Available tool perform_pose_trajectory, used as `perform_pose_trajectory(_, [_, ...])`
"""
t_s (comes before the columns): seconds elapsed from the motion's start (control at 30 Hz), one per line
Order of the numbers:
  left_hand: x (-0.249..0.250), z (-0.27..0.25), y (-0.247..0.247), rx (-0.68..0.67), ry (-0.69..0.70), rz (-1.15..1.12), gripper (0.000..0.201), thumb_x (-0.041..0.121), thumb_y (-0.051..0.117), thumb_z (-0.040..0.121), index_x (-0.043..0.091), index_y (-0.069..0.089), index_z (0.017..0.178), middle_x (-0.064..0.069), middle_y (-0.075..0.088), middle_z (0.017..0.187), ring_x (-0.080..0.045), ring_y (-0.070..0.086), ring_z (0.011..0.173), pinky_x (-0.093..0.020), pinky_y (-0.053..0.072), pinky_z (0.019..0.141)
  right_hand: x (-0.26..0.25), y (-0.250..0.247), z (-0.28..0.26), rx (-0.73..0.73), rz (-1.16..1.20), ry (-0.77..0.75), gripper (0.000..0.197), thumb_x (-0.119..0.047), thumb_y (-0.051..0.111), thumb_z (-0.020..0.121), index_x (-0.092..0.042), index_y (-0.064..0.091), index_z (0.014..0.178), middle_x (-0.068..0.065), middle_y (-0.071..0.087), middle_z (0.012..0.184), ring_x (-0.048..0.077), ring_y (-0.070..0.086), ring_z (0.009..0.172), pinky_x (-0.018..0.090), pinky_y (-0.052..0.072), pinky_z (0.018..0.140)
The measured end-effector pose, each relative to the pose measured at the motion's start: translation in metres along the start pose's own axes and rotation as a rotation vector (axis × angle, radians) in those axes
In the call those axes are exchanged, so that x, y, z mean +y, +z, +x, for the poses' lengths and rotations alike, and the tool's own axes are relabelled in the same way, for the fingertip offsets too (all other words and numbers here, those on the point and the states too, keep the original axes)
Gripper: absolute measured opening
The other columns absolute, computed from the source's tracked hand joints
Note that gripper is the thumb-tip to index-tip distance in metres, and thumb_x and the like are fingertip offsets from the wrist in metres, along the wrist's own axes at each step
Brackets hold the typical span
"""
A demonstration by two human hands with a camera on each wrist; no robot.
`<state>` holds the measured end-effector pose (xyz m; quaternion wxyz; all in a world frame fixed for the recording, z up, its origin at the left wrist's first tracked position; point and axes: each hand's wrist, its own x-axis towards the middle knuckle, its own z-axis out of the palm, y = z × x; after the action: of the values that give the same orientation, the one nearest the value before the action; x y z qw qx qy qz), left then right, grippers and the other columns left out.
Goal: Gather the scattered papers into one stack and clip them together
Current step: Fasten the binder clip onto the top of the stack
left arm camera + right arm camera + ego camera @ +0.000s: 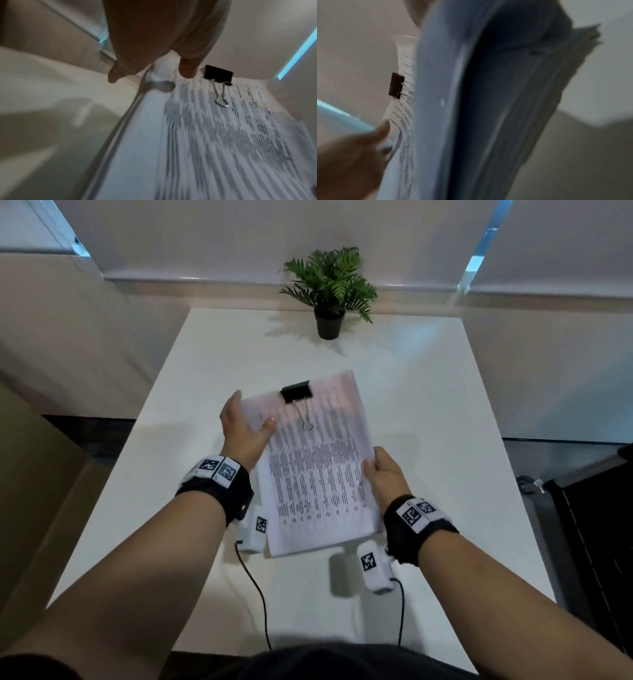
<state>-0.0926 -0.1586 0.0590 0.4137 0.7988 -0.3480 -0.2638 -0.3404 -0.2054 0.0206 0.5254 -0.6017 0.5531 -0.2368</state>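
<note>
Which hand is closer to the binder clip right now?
Left. The left hand is at the paper stack's far-left edge, thumb close beside the binder clip; the right hand grips the right edge, nearer the person.
</note>
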Motion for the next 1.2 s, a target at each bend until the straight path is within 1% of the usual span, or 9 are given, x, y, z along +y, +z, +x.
perform_pose_trajectory(0.1, [-0.016, -0.010, 0.013, -0.138, -0.272, -0.270, 0.099, 0.048, 0.064, 0.088, 0.029, -0.007, 0.154, -0.007, 0.016, 0.162, -0.027, 0.024, 0.147, -0.051, 0.025, 0.118, -0.020, -0.007, 0.021, 0.070, 0.040, 0.004, 0.015, -0.016, 0.038, 0.097, -0.011, 0.053, 0.097, 0.007, 0.055, 0.081, 0.022, 0.052, 0.072, 0.032, 0.045, 0.066])
perform_pose_trajectory(0.17, [-0.030, -0.014, 0.020, -0.265, -0.280, -0.338, 0.088, 0.050, 0.071, 0.082, 0.024, 0.022, 0.152, -0.008, 0.044, 0.150, -0.028, 0.048, 0.133, -0.051, 0.037, 0.112, -0.032, -0.010, 0.037, 0.105, 0.055, 0.004, 0.019, -0.017, 0.037, 0.098, -0.008, 0.053, 0.101, 0.008, 0.056, 0.086, 0.023, 0.052, 0.077, 0.035, 0.047, 0.071])
perform_pose_trajectory(0.23, [-0.034, -0.016, 0.027, -0.261, -0.236, -0.349, 0.048, 0.026, 0.067, 0.091, 0.013, 0.049, 0.134, -0.008, 0.061, 0.132, -0.023, 0.061, 0.115, -0.048, 0.045, 0.106, -0.042, -0.010, 0.052, 0.132, 0.002, -0.001, 0.024, -0.018, 0.036, 0.098, -0.005, 0.054, 0.107, 0.012, 0.057, 0.094, 0.025, 0.054, 0.085, 0.038, 0.047, 0.076])
perform_pose_trajectory(0.33, [-0.035, -0.009, 0.033, -0.135, -0.211, -0.234, 0.031, 0.018, 0.058, 0.094, 0.012, 0.055, 0.124, -0.005, 0.066, 0.118, -0.026, 0.063, 0.108, -0.047, 0.048, 0.102, -0.052, -0.006, 0.063, 0.100, -0.086, 0.016, 0.033, -0.021, 0.034, 0.100, -0.008, 0.049, 0.126, 0.010, 0.057, 0.115, 0.027, 0.054, 0.104, 0.027, 0.038, 0.081])
perform_pose_trajectory(0.47, [-0.037, 0.005, 0.039, -0.066, -0.190, -0.103, 0.027, 0.015, 0.054, 0.096, 0.007, 0.053, 0.122, -0.009, 0.062, 0.116, -0.030, 0.060, 0.109, -0.042, 0.048, 0.099, -0.040, 0.003, 0.064, -0.066, -0.211, 0.093, 0.058, -0.018, 0.037, 0.100, -0.026, 0.010, 0.152, 0.009, 0.030, 0.154, 0.029, 0.042, 0.133, 0.026, 0.032, 0.101])
perform_pose_trajectory(0.67, [-0.043, 0.025, 0.058, -0.204, -0.224, 0.055, 0.037, 0.017, 0.042, 0.101, 0.002, 0.042, 0.134, -0.017, 0.052, 0.137, -0.033, 0.051, 0.124, -0.039, 0.039, 0.104, -0.004, 0.017, 0.080, 0.047, -0.436, 0.022, 0.060, 0.006, 0.036, 0.091, -0.024, 0.039, 0.143, 0.017, 0.043, 0.130, 0.026, 0.052, 0.104, 0.022, 0.037, 0.087])
perform_pose_trajectory(0.83, [-0.052, 0.038, 0.067, -0.272, -0.164, 0.098, 0.050, -0.003, 0.038, 0.092, 0.011, 0.039, 0.140, -0.009, 0.055, 0.132, -0.024, 0.055, 0.110, -0.026, 0.040, 0.091, 0.017, 0.020, 0.092, 0.032, -0.464, 0.020, 0.062, 0.013, 0.040, 0.085, -0.011, 0.039, 0.142, 0.019, 0.037, 0.133, 0.031, 0.048, 0.117, 0.015, 0.029, 0.090])
perform_pose_trajectory(0.97, [-0.057, 0.045, 0.069, -0.283, -0.091, 0.103, 0.069, -0.010, 0.040, 0.085, 0.019, 0.030, 0.146, 0.008, 0.047, 0.121, -0.015, 0.050, 0.108, -0.027, 0.040, 0.098, 0.021, 0.021, 0.099, 0.032, -0.472, 0.010, 0.060, 0.011, 0.041, 0.086, -0.010, 0.038, 0.143, 0.018, 0.030, 0.145, 0.030, 0.036, 0.132, 0.019, 0.024, 0.102])
perform_pose_trajectory(1.2, [-0.052, 0.044, 0.068, -0.306, -0.181, 0.185, 0.090, 0.010, 0.063, 0.078, 0.024, 0.015, 0.153, -0.010, 0.028, 0.150, -0.031, 0.031, 0.138, -0.048, 0.035, 0.113, 0.011, 0.018, 0.092, 0.050, -0.553, 0.035, 0.070, 0.008, 0.041, 0.087, -0.023, 0.027, 0.148, 0.010, 0.012, 0.157, 0.033, 0.020, 0.138, 0.033, 0.019, 0.113])
